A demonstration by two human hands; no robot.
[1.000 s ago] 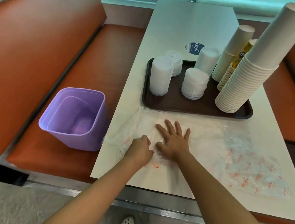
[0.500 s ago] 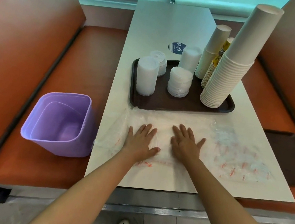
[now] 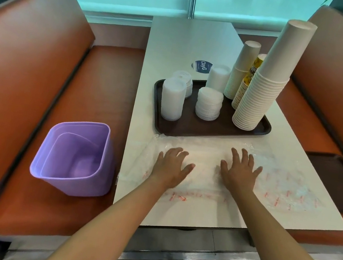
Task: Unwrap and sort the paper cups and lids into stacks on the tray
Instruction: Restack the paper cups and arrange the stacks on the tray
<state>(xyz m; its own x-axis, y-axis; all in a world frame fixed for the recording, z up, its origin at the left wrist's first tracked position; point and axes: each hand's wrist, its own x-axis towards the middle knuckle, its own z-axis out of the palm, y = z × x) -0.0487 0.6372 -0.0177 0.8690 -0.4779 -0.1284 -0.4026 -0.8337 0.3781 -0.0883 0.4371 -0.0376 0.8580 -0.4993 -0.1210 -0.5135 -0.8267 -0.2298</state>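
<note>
Both my hands lie flat on the clear plastic wrap [image 3: 210,177], fingers straight and spread, holding nothing: my left hand [image 3: 171,166] and my right hand [image 3: 239,173] press it side by side, with a gap of wrap between them. This wrap has red print and is spread on the white desk [image 3: 181,38], just in front of the tray [image 3: 211,129]; its far edge almost touches the near rim of the tray, and its right part reaches close to the right edge of the desk.

On the brown tray I count four stacks of white lids and three stacks of paper cups. One tall lid stack [image 3: 172,99] stands at the left of the tray, a lower one [image 3: 184,81] behind it, a short wide one [image 3: 209,104] in the middle, and one more [image 3: 219,77] at the back. At the right of the tray stands the tallest cup stack [image 3: 270,78], upside down and leaning a little; behind it is a shorter white stack [image 3: 242,69], and between them a yellow printed stack [image 3: 249,79], mostly hidden.

Beyond the tray the desk is bare except for one round blue sticker [image 3: 201,66]. Left of the tray, on the orange bench seat [image 3: 96,85], stands one purple bin [image 3: 73,156], open at the top, close beside the left edge of the desk.
</note>
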